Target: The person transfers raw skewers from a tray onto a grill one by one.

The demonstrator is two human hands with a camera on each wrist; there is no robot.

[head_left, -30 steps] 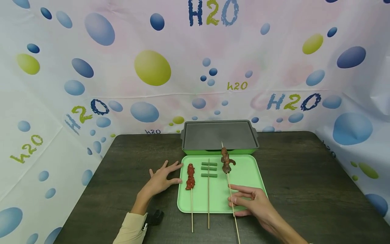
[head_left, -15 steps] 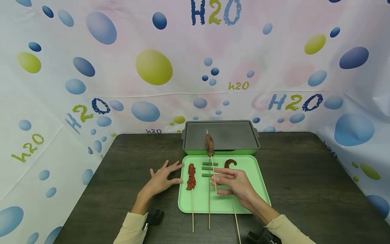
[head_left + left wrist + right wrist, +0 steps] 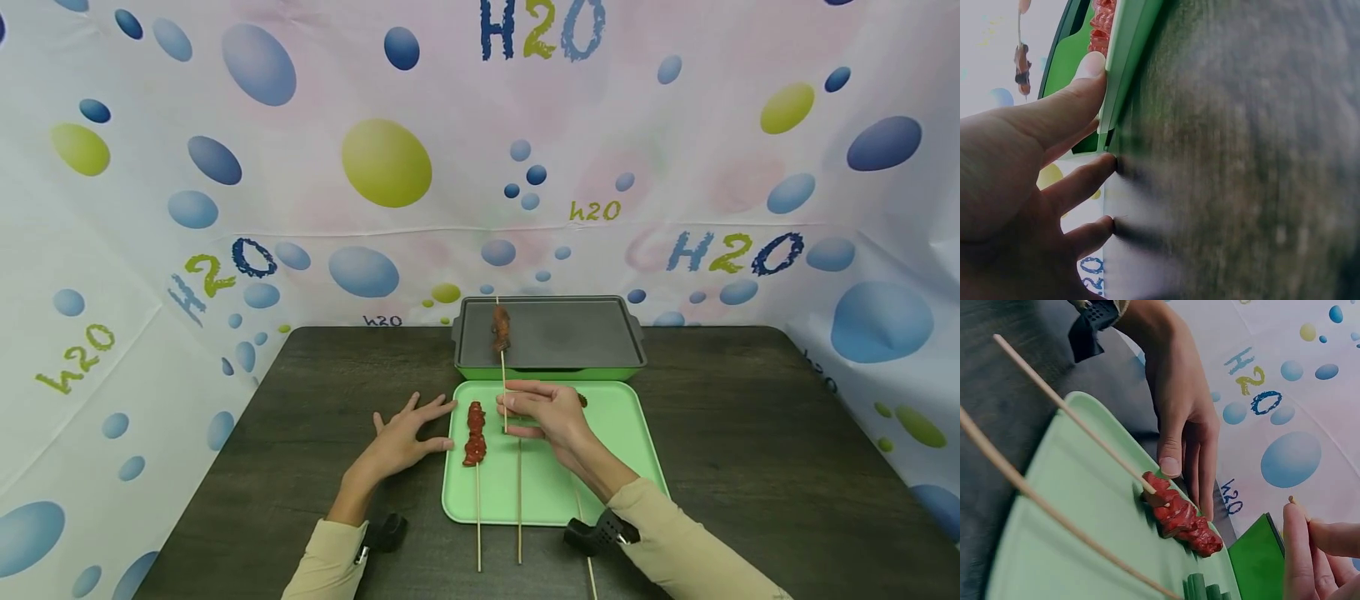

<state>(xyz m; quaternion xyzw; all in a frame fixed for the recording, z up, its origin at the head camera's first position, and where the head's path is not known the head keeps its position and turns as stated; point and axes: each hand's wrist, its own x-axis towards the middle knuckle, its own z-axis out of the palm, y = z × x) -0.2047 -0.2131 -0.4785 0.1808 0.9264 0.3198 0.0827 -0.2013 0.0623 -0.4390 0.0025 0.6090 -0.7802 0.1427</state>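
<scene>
My right hand (image 3: 547,412) pinches the stick of a brown meat skewer (image 3: 501,328), whose meat end is over the left part of the dark griddle (image 3: 573,333). Whether it touches the griddle I cannot tell. My left hand (image 3: 401,446) is spread at the left side of the light green tray (image 3: 555,500), its thumb against the rim in the left wrist view. On the tray lies a red meat skewer (image 3: 476,433). Beside it is a skewer with green pieces (image 3: 1196,587), mostly hidden by my right hand in the head view. A dark curled piece (image 3: 582,400) shows behind that hand.
The griddle with its green base stands directly behind the tray on a dark wooden table (image 3: 750,450). A stick (image 3: 590,571) reaches past the tray's front edge under my right forearm. A patterned backdrop (image 3: 480,167) hangs behind and beside the table.
My right hand has lifted the brown meat skewer off the tray and carried it left and forward over the griddle. The curled skewer stays on the tray. My left hand keeps its place.
</scene>
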